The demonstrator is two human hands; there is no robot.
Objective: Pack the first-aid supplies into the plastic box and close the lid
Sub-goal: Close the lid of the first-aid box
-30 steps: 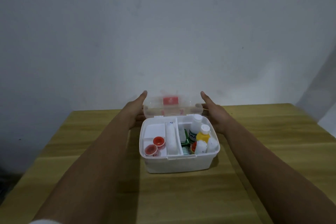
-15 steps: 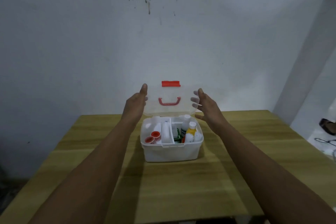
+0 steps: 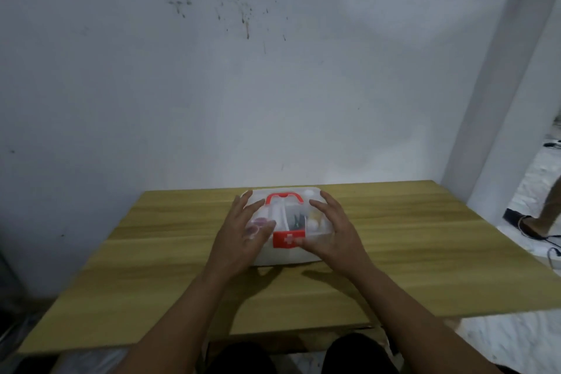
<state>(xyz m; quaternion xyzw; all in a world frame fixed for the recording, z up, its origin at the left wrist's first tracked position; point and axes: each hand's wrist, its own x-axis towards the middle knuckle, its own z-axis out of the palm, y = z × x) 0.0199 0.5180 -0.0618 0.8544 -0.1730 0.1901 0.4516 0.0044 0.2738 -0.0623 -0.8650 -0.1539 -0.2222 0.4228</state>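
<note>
The white plastic box (image 3: 285, 255) stands in the middle of the wooden table (image 3: 425, 237). Its clear lid (image 3: 291, 212) lies down over the box, with a red handle (image 3: 283, 198) on top and a red clasp with a white cross (image 3: 288, 239) at the front. Bottles and other supplies show faintly through the lid. My left hand (image 3: 243, 231) rests flat on the lid's left part, fingers spread. My right hand (image 3: 332, 231) lies flat on the lid's right part, thumb by the clasp. Neither hand grips anything.
A white wall rises right behind the table. To the right, on the floor, lie dark cables (image 3: 546, 244) and a black shoe (image 3: 516, 217); another person's leg (image 3: 551, 209) stands there. My knees (image 3: 303, 355) show under the table's front edge.
The lid has swung from upright down onto the box. Both hands have moved from its sides to lie flat on top. The camera has pulled back.
</note>
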